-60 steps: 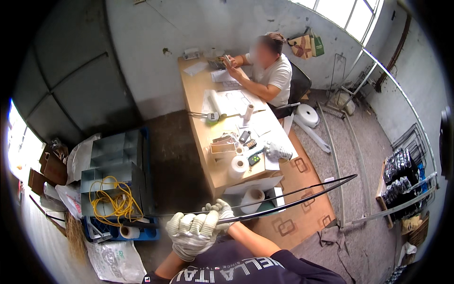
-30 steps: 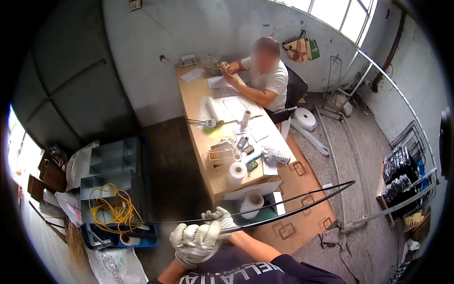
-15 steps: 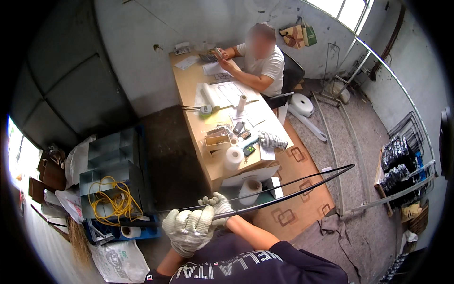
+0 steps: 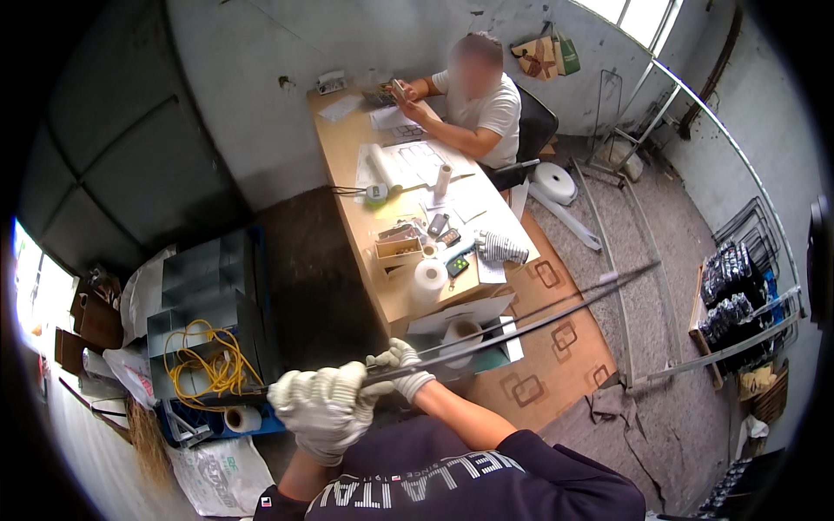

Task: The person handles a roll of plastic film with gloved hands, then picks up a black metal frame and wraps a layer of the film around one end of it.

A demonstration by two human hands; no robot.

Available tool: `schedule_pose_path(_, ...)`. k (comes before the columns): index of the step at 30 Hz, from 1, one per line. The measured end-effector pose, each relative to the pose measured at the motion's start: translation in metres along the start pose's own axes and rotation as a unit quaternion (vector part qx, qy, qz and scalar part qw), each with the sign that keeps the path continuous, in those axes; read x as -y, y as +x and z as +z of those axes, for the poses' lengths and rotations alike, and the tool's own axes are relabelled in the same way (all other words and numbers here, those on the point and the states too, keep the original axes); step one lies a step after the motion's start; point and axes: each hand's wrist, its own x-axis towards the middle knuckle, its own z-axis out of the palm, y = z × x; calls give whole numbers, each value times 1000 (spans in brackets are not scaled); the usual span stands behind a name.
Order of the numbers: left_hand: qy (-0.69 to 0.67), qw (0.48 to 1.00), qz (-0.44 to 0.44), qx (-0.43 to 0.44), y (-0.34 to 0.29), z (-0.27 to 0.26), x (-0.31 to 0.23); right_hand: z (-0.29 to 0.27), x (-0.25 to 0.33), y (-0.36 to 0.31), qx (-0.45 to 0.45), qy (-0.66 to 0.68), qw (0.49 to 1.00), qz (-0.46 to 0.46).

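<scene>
Black frame (image 4: pixel 521 331) swung forward, left hand (image 4: pixel 321 412) gripping, tip past mat (image 4: pixel 569 365) edge

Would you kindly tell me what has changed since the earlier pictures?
The left hand has shifted left, away from the right hand, still gripping the dark strip, whose far end has swung upward in view. The seated person and yellow cord stayed put.

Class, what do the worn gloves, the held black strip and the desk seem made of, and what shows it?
Worn gloves: apparently matte knitted fabric, from the ribbed texture.
Held black strip: metal or plastic, perhaps semi-gloss, from its paler streak; blur leaves it open.
Desk: wood or wood-look laminate, from its smooth, pale tan top.
</scene>
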Motion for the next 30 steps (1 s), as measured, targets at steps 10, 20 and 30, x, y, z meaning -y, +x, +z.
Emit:
schedule_pose_path(10, 190, 949, -189, -166, 7, -22, 50, 34, -34, -33, 88, -229, 969, 34)
schedule_pose_path(20, 244, 935, -216, -143, -6, -32, 72, 29, -65, -27, 55, -267, 957, 104)
schedule_pose_path(30, 247, 929, -228, -154, -10, -35, 76, 29, -69, -34, 44, -266, 957, 105)
